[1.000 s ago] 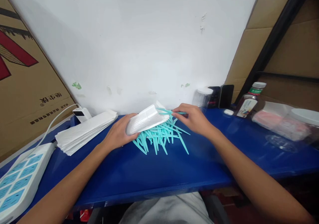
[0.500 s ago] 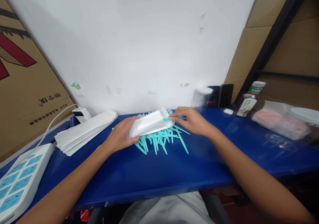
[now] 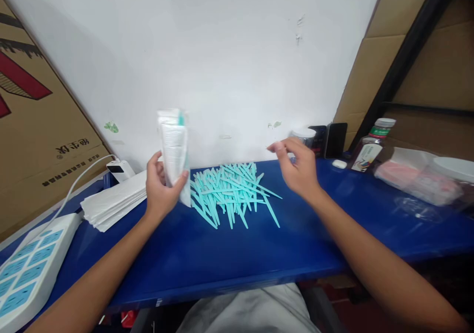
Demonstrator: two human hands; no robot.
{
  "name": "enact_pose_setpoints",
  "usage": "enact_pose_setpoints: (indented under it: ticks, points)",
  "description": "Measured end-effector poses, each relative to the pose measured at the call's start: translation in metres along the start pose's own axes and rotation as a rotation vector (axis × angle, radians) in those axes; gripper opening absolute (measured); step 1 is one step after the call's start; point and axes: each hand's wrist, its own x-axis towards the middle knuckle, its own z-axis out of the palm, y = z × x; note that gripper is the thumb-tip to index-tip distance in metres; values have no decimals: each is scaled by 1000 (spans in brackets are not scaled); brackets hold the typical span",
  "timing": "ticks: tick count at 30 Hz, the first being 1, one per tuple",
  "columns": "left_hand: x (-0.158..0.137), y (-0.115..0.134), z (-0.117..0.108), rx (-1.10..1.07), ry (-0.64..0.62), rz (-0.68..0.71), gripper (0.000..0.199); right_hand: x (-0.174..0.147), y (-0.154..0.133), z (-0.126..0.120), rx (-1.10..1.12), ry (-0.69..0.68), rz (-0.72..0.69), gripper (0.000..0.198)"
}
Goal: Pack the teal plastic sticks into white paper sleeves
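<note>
Since half a second earlier, I had seen the left hand (image 3: 161,195) swing the white packet (image 3: 175,148) up and leftward off the pile of teal sticks (image 3: 229,190), while the right hand (image 3: 299,167) had drawn away from its mouth. On my feed the packet now stood nearly upright and a little blurred, pinched between the left thumb and fingers, a teal streak showing near its top. Its lower end overlapped the left edge of the pile in my view. The right fingers were bent, raised to the right of the sticks; I could not tell whether thumb and forefinger were pressed together. The sticks lay crisscrossed on the blue desk (image 3: 237,254). Left of them I saw a stack of flat white bags (image 3: 111,202), near the power strip (image 3: 40,264).
</note>
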Motion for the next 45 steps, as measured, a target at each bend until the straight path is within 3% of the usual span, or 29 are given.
enact_pose_setpoints:
  ticks: [2,5,6,8,14,19,24,29,34,42,45]
  points:
    - [11,-15,-5,-12,83,-61,90,1,16,-1,-120,-287,86,33]
    - [19,-31,-8,-53,169,-154,84,-4,33,2,-342,-827,174,23]
    - [19,-34,-7,-68,179,-178,82,-7,36,5,-397,-965,188,22]
    - [16,-36,-5,-76,167,-198,80,-13,39,11,-464,-1108,204,28]
    - [4,-16,1,64,13,-86,83,-22,38,25,-488,-1086,173,22]
    - [2,-3,-3,169,-115,-51,86,-18,36,20,-443,-1053,186,17]
    - [1,1,-4,211,-159,-68,85,-14,36,17,-356,-934,172,16]
    - [1,5,-5,221,-178,-83,84,-20,37,30,-285,-860,84,16]
    - [1,7,-5,226,-190,-69,83,-26,43,38,-243,-908,138,8]
    - [1,3,-4,351,-283,-61,103,-26,42,36,-227,-960,132,16]
    - [1,1,-3,371,-331,-43,102,-24,37,34,-231,-988,135,18]
